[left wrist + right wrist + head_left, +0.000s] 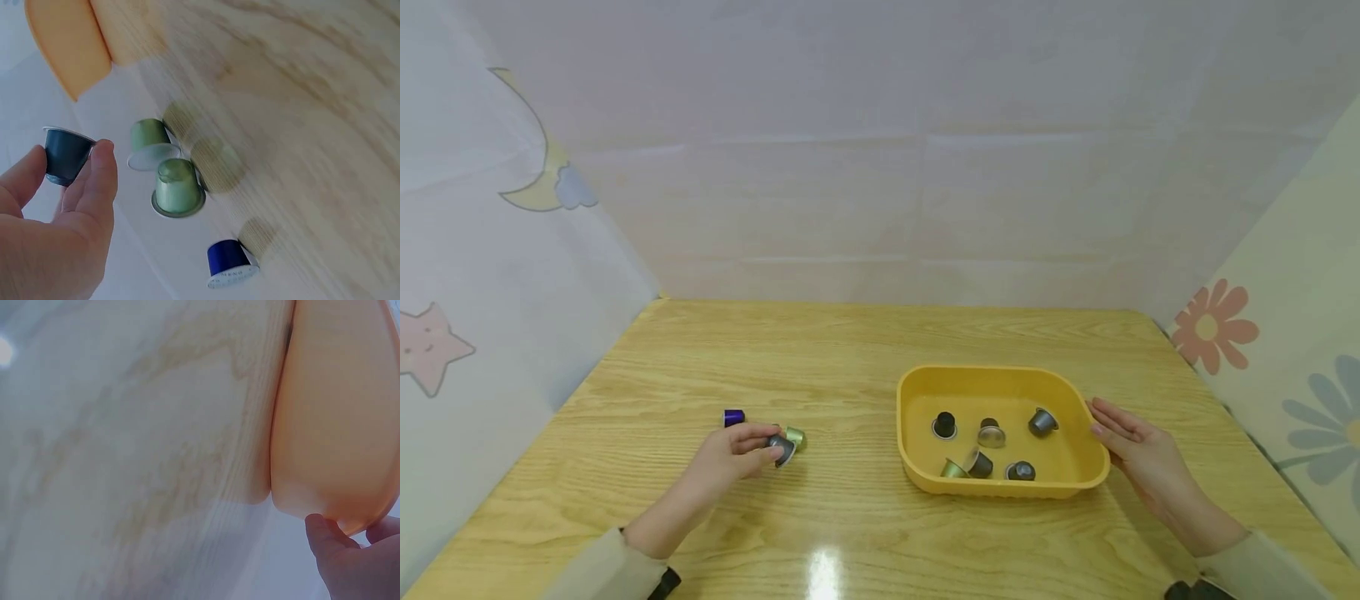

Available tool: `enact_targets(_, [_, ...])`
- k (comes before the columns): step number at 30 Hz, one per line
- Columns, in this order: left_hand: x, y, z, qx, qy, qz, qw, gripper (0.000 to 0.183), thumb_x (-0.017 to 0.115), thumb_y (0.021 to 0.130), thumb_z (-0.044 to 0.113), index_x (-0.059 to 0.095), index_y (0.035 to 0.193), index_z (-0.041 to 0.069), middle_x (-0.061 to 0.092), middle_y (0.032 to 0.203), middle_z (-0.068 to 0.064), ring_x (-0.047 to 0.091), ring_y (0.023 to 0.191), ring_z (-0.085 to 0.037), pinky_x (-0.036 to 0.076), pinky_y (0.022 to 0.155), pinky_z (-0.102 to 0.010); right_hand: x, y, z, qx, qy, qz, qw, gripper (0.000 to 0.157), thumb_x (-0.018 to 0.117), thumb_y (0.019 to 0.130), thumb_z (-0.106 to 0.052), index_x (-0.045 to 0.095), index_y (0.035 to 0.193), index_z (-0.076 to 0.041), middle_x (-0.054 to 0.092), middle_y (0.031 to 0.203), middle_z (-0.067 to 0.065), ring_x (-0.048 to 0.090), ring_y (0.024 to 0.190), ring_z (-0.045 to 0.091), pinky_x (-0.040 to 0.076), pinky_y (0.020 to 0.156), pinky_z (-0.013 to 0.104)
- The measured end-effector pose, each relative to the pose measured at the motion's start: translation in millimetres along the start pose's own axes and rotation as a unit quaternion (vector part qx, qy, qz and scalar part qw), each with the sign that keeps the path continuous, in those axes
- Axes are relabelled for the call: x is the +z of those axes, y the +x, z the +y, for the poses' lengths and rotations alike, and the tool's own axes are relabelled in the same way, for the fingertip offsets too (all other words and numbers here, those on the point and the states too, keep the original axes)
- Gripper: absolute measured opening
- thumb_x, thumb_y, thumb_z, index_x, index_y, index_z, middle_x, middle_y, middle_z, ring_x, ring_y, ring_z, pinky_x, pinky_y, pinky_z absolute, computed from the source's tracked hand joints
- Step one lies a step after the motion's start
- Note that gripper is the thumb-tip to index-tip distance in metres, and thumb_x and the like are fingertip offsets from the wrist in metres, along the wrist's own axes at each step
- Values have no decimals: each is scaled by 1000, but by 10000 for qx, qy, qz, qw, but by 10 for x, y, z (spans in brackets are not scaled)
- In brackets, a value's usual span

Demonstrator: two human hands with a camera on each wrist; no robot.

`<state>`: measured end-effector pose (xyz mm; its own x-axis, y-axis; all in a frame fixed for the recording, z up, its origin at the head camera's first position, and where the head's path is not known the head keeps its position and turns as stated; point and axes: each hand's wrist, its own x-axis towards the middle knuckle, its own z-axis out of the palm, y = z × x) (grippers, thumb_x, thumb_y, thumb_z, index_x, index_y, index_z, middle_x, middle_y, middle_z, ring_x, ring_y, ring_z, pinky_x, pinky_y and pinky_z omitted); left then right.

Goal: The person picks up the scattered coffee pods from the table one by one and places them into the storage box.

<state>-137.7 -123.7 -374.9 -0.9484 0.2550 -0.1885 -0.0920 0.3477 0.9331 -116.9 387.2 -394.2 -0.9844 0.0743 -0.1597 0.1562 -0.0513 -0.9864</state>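
Note:
My left hand [730, 458] pinches a dark grey-blue coffee capsule [65, 155] between thumb and fingers, above the table. Beyond it lie two green capsules, one tipped on its side [150, 139] and one standing on its rim [179, 190]. A blue capsule [228, 259] lies on its side close by. In the head view the hand partly hides the green ones. My right hand [1150, 462] touches the outer right end of a yellow plastic basin [1000, 490] with mostly straight fingers. Several capsules, black, grey and green, lie scattered inside the basin.
The wooden table [820, 350] runs back to a pale cloth wall [865, 208]. Patterned sheets stand at both sides, with a star [433, 346] on the left and flowers [1213, 327] on the right.

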Motion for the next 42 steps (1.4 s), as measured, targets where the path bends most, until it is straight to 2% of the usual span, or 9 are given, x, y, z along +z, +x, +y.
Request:
enact_targets(12, [174,29,141,-15,-445,-383,9983,49,60,98,13,45,135,-16,59,124,-26,62,107,-32,55,85,-42,15,1,-11,131,144,11,9998,27,62,96,-14,66,98,-41,63,104,-27,61,93,-9,52,77,14])
enact_targets(14, [206,37,165,-106,-498,-349,9981,49,59,98,12,44,135,-16,59,124,-25,63,106,-30,55,86,-41,13,2,-12,146,103,21,9998,29,63,96,-15,64,112,-39,63,104,-28,61,94,-10,52,77,14])
enact_targets(16, [236,50,180,-185,-570,-313,9977,48,59,98,12,45,136,-15,59,125,-25,62,107,-30,55,86,-41,10,2,-9,155,-10,24,9999,42,64,95,-17,53,134,-30,62,105,-29,60,95,-11,52,78,14])
enact_targets(18, [267,67,192,-236,-615,-309,9973,47,59,98,11,45,136,-14,59,125,-24,62,107,-30,55,87,-40,2,8,-2,165,-124,22,9998,62,65,95,-19,35,149,-12,61,106,-30,59,96,-12,52,79,14])
enact_targets(19, [282,78,197,-228,-631,-330,9972,47,59,98,11,45,136,-14,59,124,-24,62,106,-29,55,86,-40,-1,11,0,156,-151,17,9998,69,65,95,-20,27,150,-2,61,106,-30,59,96,-12,52,79,14])
enact_targets(21, [313,94,213,-226,-673,-404,9967,47,59,98,10,45,136,-14,60,123,-22,62,106,-28,55,86,-40,-6,14,2,151,-189,9,9997,75,65,95,-21,20,149,6,60,106,-30,59,96,-12,52,79,14])
enact_targets(27, [396,140,270,-191,-824,-687,9940,47,57,99,9,44,137,-14,59,122,-22,62,106,-26,55,87,-41,-14,21,4,117,-175,14,9998,78,66,94,-22,18,149,7,60,105,-31,59,96,-12,52,79,14])
enact_targets(36, [547,198,377,-198,-1046,-863,9906,44,57,98,6,45,135,-15,59,120,-20,62,103,-22,54,89,-42,-9,17,-3,148,-182,57,9997,78,66,94,-22,18,148,7,61,104,-31,59,96,-12,52,79,14])
enact_targets(42, [635,236,459,-229,-1032,-883,9905,42,59,97,7,49,133,-13,62,117,-17,63,100,-21,54,88,-40,-2,15,-7,157,-160,94,9997,71,66,94,-22,27,150,0,61,105,-30,59,96,-12,52,79,14])
